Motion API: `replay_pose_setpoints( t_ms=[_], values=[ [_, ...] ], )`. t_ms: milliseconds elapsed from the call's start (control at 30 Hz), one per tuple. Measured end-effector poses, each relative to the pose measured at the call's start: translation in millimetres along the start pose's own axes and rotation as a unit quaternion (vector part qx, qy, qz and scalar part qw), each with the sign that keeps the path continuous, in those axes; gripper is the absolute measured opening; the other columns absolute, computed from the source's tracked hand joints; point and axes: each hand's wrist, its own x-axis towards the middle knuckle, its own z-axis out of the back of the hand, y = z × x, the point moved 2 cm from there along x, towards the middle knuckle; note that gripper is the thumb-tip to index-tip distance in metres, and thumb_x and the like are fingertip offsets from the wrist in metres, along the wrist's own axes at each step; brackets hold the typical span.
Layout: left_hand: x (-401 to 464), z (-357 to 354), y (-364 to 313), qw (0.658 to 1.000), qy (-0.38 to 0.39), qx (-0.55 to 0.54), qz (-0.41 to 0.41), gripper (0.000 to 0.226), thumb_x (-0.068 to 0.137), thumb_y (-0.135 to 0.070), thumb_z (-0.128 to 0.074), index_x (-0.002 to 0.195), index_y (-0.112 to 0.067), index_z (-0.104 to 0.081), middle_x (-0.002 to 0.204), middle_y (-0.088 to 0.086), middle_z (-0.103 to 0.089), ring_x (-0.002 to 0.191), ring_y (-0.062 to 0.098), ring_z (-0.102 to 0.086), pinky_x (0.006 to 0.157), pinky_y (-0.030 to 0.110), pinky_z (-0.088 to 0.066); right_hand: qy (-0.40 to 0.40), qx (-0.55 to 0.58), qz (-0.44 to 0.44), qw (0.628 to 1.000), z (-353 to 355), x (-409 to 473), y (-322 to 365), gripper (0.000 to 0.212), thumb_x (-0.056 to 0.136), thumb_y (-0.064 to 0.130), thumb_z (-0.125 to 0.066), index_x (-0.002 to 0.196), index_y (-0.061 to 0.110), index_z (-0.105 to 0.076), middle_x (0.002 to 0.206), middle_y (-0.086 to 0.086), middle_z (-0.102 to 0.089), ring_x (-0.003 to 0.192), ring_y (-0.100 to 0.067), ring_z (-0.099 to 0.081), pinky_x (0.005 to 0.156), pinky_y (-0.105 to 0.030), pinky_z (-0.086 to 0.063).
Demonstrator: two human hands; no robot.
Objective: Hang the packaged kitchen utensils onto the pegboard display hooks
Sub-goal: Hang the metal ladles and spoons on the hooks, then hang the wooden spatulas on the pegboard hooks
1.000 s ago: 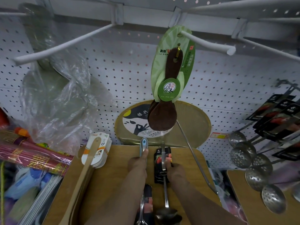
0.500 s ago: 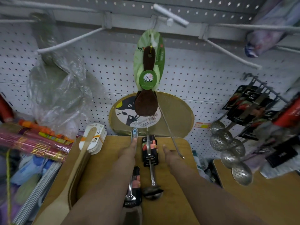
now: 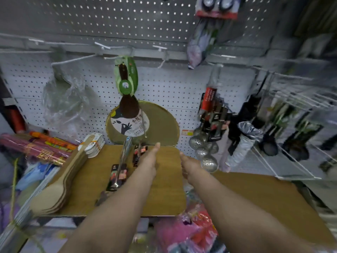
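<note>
Your left hand (image 3: 148, 162), fingers straight and empty, lies beside the packaged utensils (image 3: 121, 165) at nine o'clock on the surface (image 3: 164, 189), long axes toward twelve; right hand (image 3: 189, 166), farther, loosely curled, holds nothing.

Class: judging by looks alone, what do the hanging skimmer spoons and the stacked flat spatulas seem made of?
Skimmer spoons: probably polished steel; silvery, reflective, perforated bowls. Stacked spatulas: likely unfinished wood or bamboo; pale, matte tan surface, though blur hides any grain.
</note>
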Motion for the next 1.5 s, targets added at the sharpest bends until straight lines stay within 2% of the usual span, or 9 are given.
replay_pose_setpoints(
  t_ms=[67, 133, 233, 333, 433, 600, 933, 1233, 1500],
  values=[
    [-41, -28, 20, 0.999, 0.054, -0.007, -0.003, 0.075, 0.082, -0.052, -0.076, 0.142, -0.016, -0.051, 0.141, 0.009, -0.052, 0.120, 0.023, -0.055, 0.094, 0.036, -0.051, 0.001, 0.008, 0.001, 1.000, 43, -25, -8, 0.031, 0.098, 0.046, -0.059, 0.095, 0.015, -0.059, 0.090, -0.005, -0.059, 0.071, -0.020, -0.052, 0.064, -0.030, -0.045],
    [-79, -56, 40, 0.995, 0.096, -0.004, -0.012, 0.068, 0.089, -0.045, -0.070, 0.145, -0.014, -0.047, 0.151, 0.011, -0.045, 0.136, 0.024, -0.046, 0.100, 0.036, -0.048, 0.020, 0.028, 0.008, 0.999, 86, -45, -19, 0.035, 0.097, 0.043, -0.061, 0.115, 0.013, -0.059, 0.113, -0.009, -0.062, 0.087, -0.022, -0.060, 0.076, -0.034, -0.049],
    [-134, -103, 72, 0.989, 0.146, 0.013, -0.013, 0.058, 0.093, -0.039, -0.068, 0.141, -0.013, -0.050, 0.139, 0.006, -0.056, 0.121, 0.019, -0.056, 0.082, 0.028, -0.048, 0.021, 0.057, 0.026, 0.998, 155, -74, -39, 0.046, 0.094, 0.041, -0.065, 0.130, 0.013, -0.058, 0.130, -0.011, -0.060, 0.119, -0.031, -0.058, 0.089, -0.039, -0.051],
    [-185, -155, 103, 0.980, 0.198, 0.024, -0.011, 0.042, 0.096, -0.033, -0.064, 0.131, -0.012, -0.055, 0.136, 0.006, -0.055, 0.115, 0.017, -0.057, 0.097, 0.034, -0.047, 0.005, 0.094, 0.029, 0.995, 227, -100, -56, 0.023, 0.096, 0.040, -0.063, 0.108, 0.021, -0.063, 0.148, -0.019, -0.050, 0.137, -0.039, -0.046, 0.112, -0.048, -0.042],
    [-225, -208, 131, 0.969, 0.241, 0.046, -0.009, 0.036, 0.094, -0.031, -0.066, 0.125, -0.015, -0.056, 0.143, 0.008, -0.051, 0.122, 0.020, -0.052, 0.104, 0.037, -0.044, -0.038, 0.131, 0.038, 0.990, 298, -112, -68, 0.028, 0.095, 0.045, -0.065, 0.104, 0.018, -0.061, 0.149, -0.014, -0.050, 0.136, -0.033, -0.048, 0.110, -0.044, -0.044],
    [-279, -287, 163, 0.954, 0.287, 0.079, -0.017, 0.037, 0.092, -0.031, -0.070, 0.124, -0.016, -0.059, 0.142, 0.004, -0.053, 0.121, 0.019, -0.055, 0.093, 0.034, -0.048, -0.091, 0.174, 0.089, 0.976, 404, -127, -71, 0.065, 0.095, 0.047, -0.063, 0.149, 0.017, -0.044, 0.153, -0.006, -0.045, 0.142, -0.028, -0.040, 0.113, -0.044, -0.038],
    [-308, -444, 214, 0.926, 0.357, 0.119, -0.010, 0.056, 0.087, -0.038, -0.074, 0.134, -0.013, -0.055, 0.144, 0.005, -0.053, 0.121, 0.018, -0.055, 0.087, 0.031, -0.049, -0.169, 0.231, 0.091, 0.954, 558, -116, -67, 0.059, 0.095, 0.048, -0.063, 0.143, 0.018, -0.048, 0.150, -0.003, -0.047, 0.140, -0.024, -0.042, 0.102, -0.041, -0.041],
    [-268, -606, 224, 0.921, 0.372, 0.112, -0.023, 0.057, 0.087, -0.041, -0.074, 0.135, -0.016, -0.056, 0.140, 0.007, -0.057, 0.126, 0.022, -0.055, 0.107, 0.040, -0.046, -0.184, 0.219, 0.091, 0.954, 678, -25, -7, 0.059, 0.096, 0.050, -0.060, 0.144, 0.019, -0.050, 0.149, -0.002, -0.049, 0.137, -0.022, -0.046, 0.109, -0.040, -0.041],
    [-237, -719, 241, 0.916, 0.369, 0.146, -0.064, 0.018, 0.090, -0.039, -0.072, 0.090, -0.026, -0.058, 0.094, -0.008, -0.063, 0.088, 0.006, -0.058, 0.068, 0.024, -0.046, -0.204, 0.248, 0.103, 0.941, 764, 68, 17, 0.055, 0.091, 0.053, -0.066, 0.133, 0.019, -0.060, 0.132, 0.000, -0.061, 0.116, -0.018, -0.058, 0.091, -0.037, -0.053]
  ],
)
